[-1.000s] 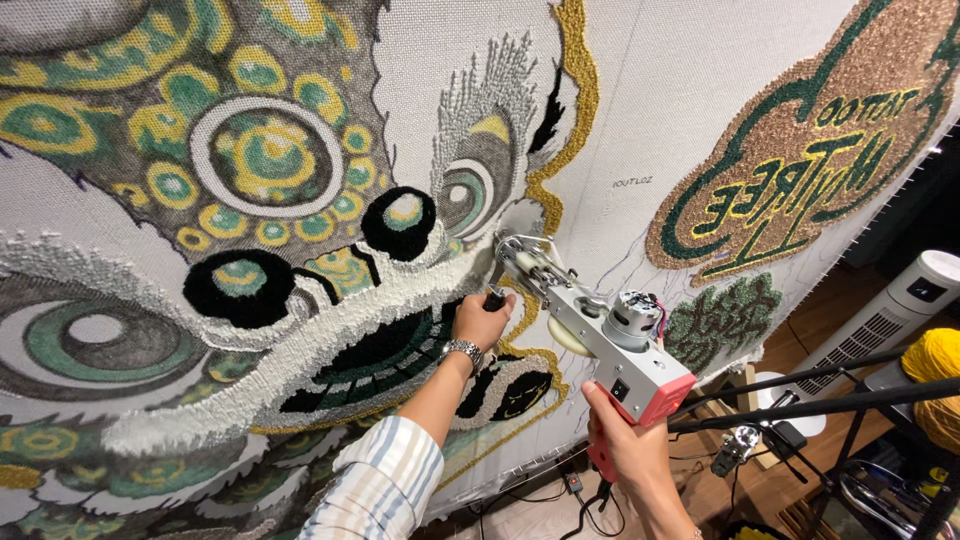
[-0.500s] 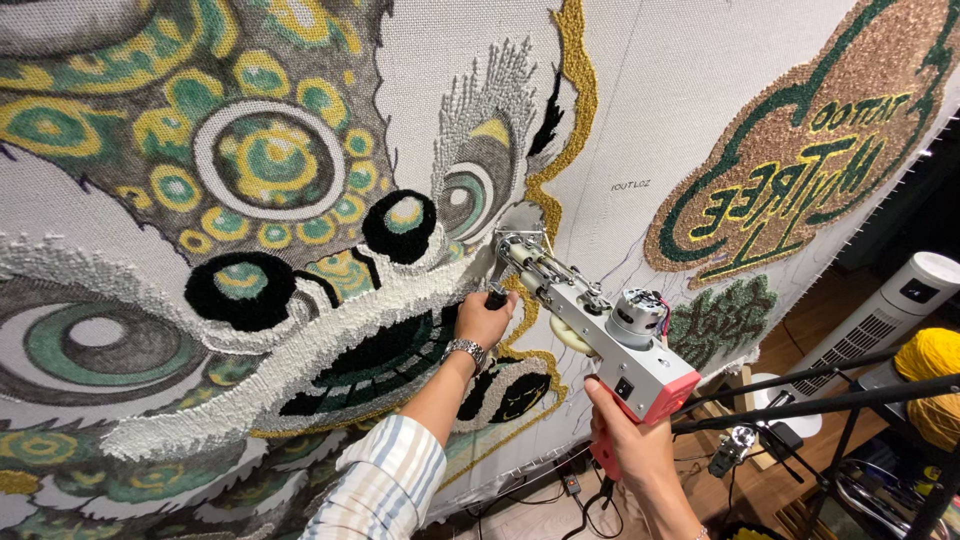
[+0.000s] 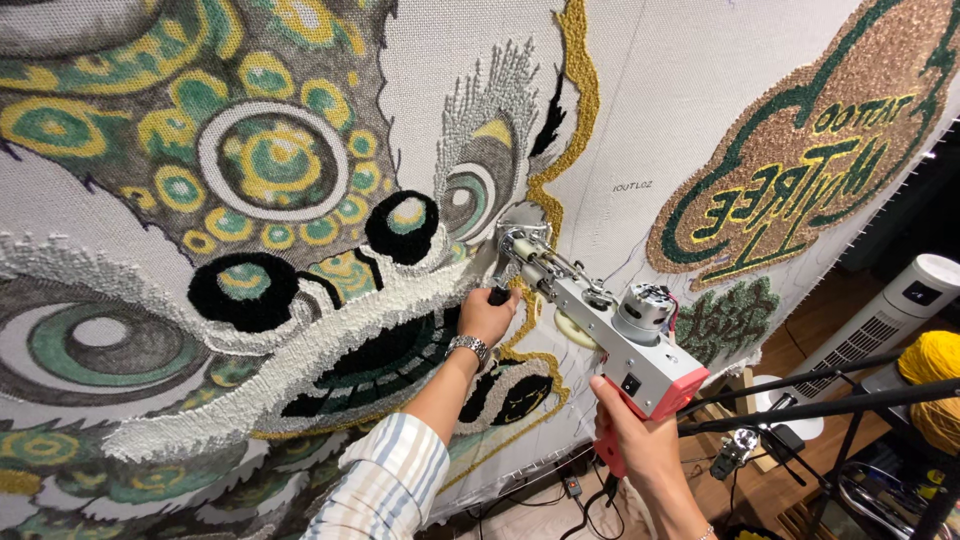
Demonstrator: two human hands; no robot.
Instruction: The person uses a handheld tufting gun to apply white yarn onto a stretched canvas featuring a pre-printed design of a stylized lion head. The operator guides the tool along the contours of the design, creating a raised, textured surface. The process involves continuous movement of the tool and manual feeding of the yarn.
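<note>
Across the left and middle of the frame hangs the tufted cloth (image 3: 300, 200), a beast's face in green, yellow, black and white, and my left hand (image 3: 487, 315), a watch (image 3: 468, 347) on its wrist, is closed round the black front grip of the tufting gun (image 3: 610, 335) just below centre. The gun slants from its needle end, touching the cloth at centre, down to the lower right, where my right hand (image 3: 640, 445) is wrapped tight on its pink handle. Far right stand a white fan (image 3: 880, 320) and yellow yarn (image 3: 935, 380).
</note>
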